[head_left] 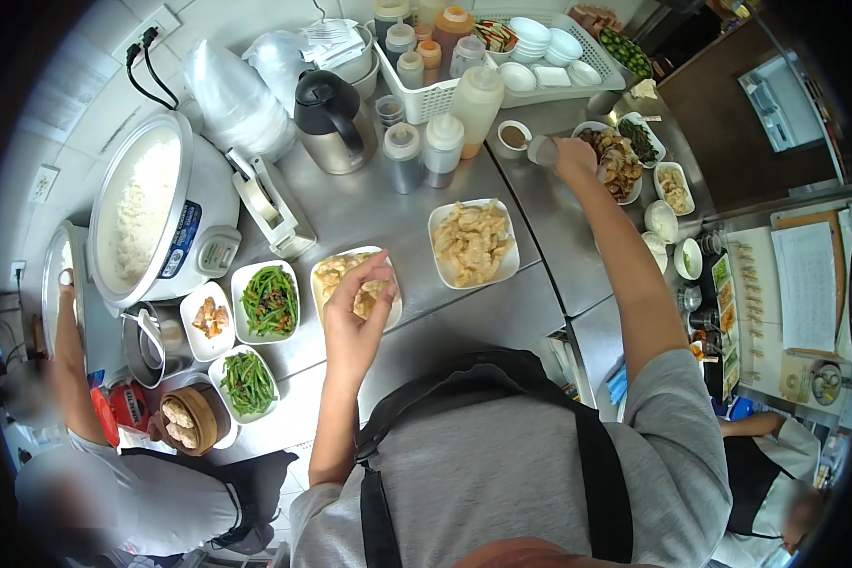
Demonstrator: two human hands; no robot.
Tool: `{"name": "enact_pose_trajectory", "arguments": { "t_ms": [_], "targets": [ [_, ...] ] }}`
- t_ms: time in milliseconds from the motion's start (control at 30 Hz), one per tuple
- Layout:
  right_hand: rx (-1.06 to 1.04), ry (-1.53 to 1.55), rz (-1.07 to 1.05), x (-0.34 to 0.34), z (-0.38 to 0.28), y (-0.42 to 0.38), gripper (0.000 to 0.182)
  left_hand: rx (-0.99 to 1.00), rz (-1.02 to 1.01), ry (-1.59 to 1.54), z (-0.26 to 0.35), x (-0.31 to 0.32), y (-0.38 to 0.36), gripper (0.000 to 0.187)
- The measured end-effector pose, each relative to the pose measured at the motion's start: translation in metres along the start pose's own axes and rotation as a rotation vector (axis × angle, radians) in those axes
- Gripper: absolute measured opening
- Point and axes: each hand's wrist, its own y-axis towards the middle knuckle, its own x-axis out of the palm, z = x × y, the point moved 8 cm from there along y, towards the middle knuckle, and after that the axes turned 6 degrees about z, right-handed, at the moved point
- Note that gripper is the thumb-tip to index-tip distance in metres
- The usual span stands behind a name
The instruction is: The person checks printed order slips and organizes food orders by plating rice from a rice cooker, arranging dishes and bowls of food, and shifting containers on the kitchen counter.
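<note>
My left hand (355, 308) is raised over a square white bowl of pale battered pieces (331, 275), fingers bent and thumb apart, with nothing in it. The hand hides part of that bowl. Stretched out to the far right, my right hand (576, 159) is closed around a small translucent cup (542, 151), tilted beside a white cup of brown sauce (514, 137). Between my hands stands a second white bowl of pale battered pieces (473, 244). Two bowls of green beans, the nearer one (266, 301) among them, lie left of my left hand.
A rice cooker (213, 213), tape dispenser (273, 210) and steel jug (335, 123) line the back left. Squeeze bottles (442, 147) stand at the back. Filled dishes (674, 187) sit at the right. A co-worker's arm (71, 360) reaches in at the left; another person (772, 464) is at the right.
</note>
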Motion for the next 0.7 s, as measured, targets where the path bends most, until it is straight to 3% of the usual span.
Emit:
{"name": "enact_pose_trajectory", "arguments": {
  "t_ms": [167, 267, 367, 567, 700],
  "targets": [
    [0.102, 0.35, 0.019, -0.027, 0.002, -0.037, 0.068, -0.019, 0.057, -0.017, 0.006, -0.012, -0.004, 0.037],
    [0.139, 0.636, 0.231, -0.02, 0.015, -0.027, 0.075, 0.001, 0.092, 0.02, 0.011, -0.021, -0.01, 0.037],
    [0.134, 1.196, 0.267, -0.061, 0.008, -0.011, 0.071, 0.017, 0.149, 0.018, 0.017, -0.028, -0.018, 0.037],
    [-0.284, 1.686, 0.404, -0.221, -0.046, 0.037, 0.074, -0.011, 0.273, 0.043, 0.025, -0.025, -0.039, 0.032],
    [-0.478, 1.478, 0.323, -0.26, -0.093, 0.068, 0.075, -0.048, 0.376, 0.119, 0.038, -0.018, -0.057, 0.031]
  ]
}}
